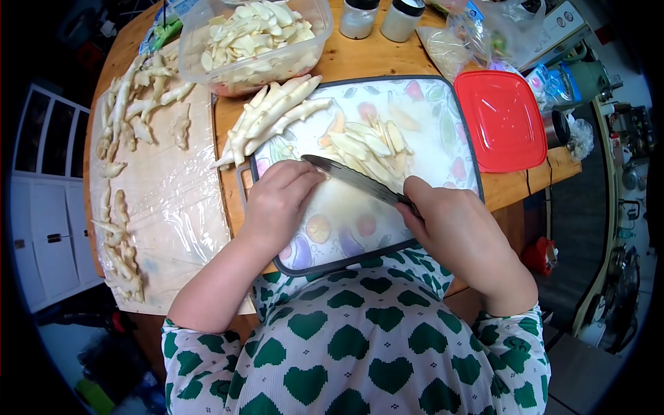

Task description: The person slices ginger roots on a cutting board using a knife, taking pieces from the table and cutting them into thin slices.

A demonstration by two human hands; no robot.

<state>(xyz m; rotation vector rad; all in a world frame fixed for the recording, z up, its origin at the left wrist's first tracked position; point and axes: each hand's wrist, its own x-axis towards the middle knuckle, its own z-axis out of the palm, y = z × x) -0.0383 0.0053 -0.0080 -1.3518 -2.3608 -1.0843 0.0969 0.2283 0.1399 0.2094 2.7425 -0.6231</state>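
My right hand [449, 218] is wrapped round the handle of a kitchen knife [356, 181]. Its dark blade points left across the patterned cutting board [408, 225], the tip reaching my left hand's fingers. My left hand [280, 200] is closed at the board's left side, fingers curled together; what they press on is hidden. Beyond the blade lies a pile of pale ginger slices [370, 145] on the board. Several peeled ginger roots [277, 114] rest over the board's upper left corner.
A clear plastic tub [256, 79] full of ginger slices stands behind the board. At left, unpeeled-looking ginger pieces [121, 259] lie on a plastic-covered sheet [176, 207]. A red lid [501, 121] sits at right. Two jars [401, 19] and plastic bags [498, 34] are at the back.
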